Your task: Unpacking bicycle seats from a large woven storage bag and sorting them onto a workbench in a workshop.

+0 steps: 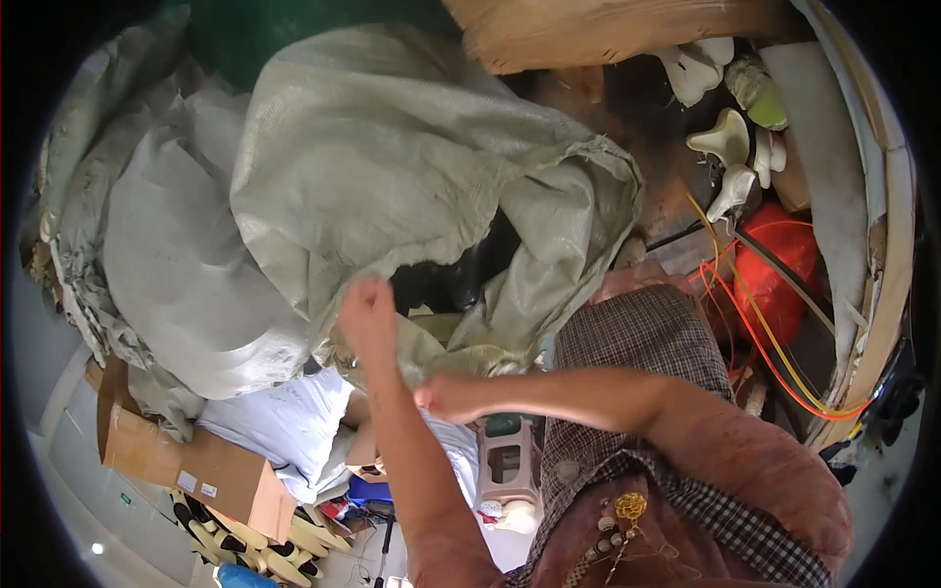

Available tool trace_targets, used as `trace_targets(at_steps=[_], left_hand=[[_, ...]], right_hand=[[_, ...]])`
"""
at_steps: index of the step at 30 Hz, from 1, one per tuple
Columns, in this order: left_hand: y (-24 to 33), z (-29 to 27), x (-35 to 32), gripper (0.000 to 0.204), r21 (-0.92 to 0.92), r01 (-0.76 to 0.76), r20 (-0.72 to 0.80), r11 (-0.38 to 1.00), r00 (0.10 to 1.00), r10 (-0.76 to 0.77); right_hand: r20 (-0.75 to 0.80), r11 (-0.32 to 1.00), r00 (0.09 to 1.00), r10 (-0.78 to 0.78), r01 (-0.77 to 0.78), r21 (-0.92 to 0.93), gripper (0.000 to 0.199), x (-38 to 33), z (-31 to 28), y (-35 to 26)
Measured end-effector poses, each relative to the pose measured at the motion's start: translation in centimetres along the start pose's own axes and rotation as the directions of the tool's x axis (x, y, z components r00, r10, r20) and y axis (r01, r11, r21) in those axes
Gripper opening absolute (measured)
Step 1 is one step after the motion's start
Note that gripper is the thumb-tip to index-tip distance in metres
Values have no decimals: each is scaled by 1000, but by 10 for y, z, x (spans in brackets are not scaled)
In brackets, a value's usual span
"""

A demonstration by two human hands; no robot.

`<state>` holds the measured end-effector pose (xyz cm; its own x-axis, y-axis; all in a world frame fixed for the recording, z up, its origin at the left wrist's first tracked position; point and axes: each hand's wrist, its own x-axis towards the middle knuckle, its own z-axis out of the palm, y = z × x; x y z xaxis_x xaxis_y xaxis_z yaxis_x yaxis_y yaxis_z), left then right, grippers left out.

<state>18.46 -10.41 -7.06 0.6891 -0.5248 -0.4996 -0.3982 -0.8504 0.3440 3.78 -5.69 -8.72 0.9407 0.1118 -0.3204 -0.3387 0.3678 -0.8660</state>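
- We are looking down on a crowded room, with pale floor [338,568] showing at the lower centre-left and a small bright light [97,549] glowing at the lower left.
- A grey-green woven sack [363,157] is filling the upper centre, creasing into broad, slightly shiny folds; its ragged mouth is gaping at mid-frame around dark contents we cannot identify.
- More full sacks [186,245] are bulging at the left, their woven skins wrinkling.
- Below them, a brown cardboard box [230,475] is sitting with angular flaps spreading, beside a smooth white bag [284,416].
- Pale curved pieces [284,563] with black patches are lying in a heap at the lower left.
- At the upper right, glossy white rounded forms [725,137] are clustering above a red bag [774,269], with thin orange and yellow cords [779,367] looping past it.
- We are wearing a checked apron [627,343], and a cream plastic stool [507,465] is standing just left of it.
- Our left hand [368,314] is meeting the sack's rim, its grip curling; we cannot tell whether it is clamping the weave.
- Our right hand [449,397] is blurring beside the left forearm [417,461], so we cannot tell its grip.
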Motion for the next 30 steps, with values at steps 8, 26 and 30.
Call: trace_targets(at_steps=[8, 26, 30], left_hand=[[-98, 70, 44, 63, 230, 97, -104, 968, 992, -75], [-117, 51, 60, 79, 616, -48, -113, 787, 983, 148], [-117, 67, 69, 75, 558, 170, -298, 812, 955, 5]], right_hand=[[-647, 763, 411, 642, -426, 485, 52, 14, -111, 56], [-439, 416, 677, 591, 210, 885, 28, 58, -113, 62], [-385, 501, 710, 590, 52, 864, 33, 62, -120, 108]])
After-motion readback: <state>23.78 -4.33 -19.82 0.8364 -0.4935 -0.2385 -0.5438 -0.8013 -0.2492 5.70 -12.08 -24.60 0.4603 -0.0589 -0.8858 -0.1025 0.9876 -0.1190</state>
